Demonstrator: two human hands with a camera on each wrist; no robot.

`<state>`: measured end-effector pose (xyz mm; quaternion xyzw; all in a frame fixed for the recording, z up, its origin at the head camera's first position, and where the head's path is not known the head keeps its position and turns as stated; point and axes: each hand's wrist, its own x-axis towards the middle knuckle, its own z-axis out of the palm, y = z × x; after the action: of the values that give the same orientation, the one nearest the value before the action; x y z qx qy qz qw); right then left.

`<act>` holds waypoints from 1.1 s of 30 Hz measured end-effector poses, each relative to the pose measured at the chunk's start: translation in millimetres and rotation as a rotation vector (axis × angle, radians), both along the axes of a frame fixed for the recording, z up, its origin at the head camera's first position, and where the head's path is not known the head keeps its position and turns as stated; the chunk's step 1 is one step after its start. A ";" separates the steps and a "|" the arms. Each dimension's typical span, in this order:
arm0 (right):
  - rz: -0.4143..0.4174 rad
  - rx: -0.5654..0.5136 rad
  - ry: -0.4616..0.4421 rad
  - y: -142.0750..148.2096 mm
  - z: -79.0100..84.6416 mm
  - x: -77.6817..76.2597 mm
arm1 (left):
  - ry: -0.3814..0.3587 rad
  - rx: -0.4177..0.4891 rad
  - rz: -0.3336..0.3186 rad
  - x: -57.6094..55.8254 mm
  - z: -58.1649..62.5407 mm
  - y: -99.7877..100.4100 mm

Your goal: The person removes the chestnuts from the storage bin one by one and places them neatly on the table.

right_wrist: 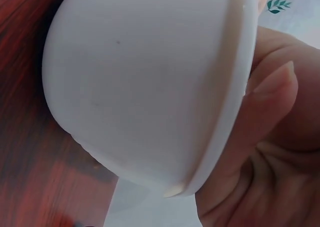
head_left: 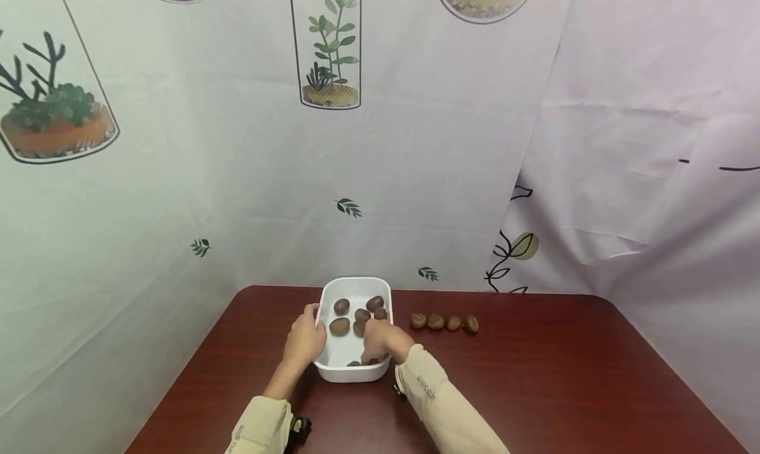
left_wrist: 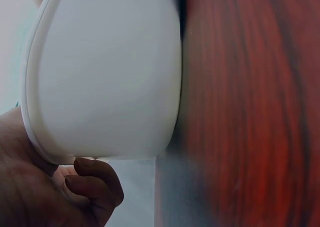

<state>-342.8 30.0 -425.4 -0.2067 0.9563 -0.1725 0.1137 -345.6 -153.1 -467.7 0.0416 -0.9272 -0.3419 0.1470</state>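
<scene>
Head view: white tray (head_left: 350,376) sits between the hands, left hand (head_left: 305,337) on its left wall, right hand (head_left: 381,340) reaching over the right rim into the near end. Left is curled over the rim, gripping the wall; my read is it steadies the tray while the other works inside. Right is bent down into the tray. Can't tell whether it's pinching anything, its fingertips are hidden. Loose brown pieces (head_left: 340,326), nut-like, lie in the tray: two just right of the left hand, one farther out than the other, plus a cluster just beyond the right hand. A dark piece (head_left: 353,363) shows in part just left of the right hand. Row of four pieces (head_left: 436,321) lies on the table (head_left: 534,375), right of the right hand and slightly farther out. Spacing looks deliberate, probably lined up on that side because that hand reaches it easily. Left wrist view adds what head misses: tray's outer wall down to where its base meets the tabletop, and left fingers bent outside it, so the grip is on the wall, not underneath. Right wrist view adds the outer wall on that side and a bent digit above the rim; the wall blocks whatever is inside. Only head shows contents and row.
</scene>
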 end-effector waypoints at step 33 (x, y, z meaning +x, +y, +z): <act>0.070 -0.125 -0.105 2.5 0.9 0.4 | -0.002 -0.005 -0.001 0.7 0.3 0.4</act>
<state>-342.3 32.6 -424.5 -0.2374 0.9286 -0.2384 0.1564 -344.8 -152.7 -467.4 0.0410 -0.9283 -0.3396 0.1457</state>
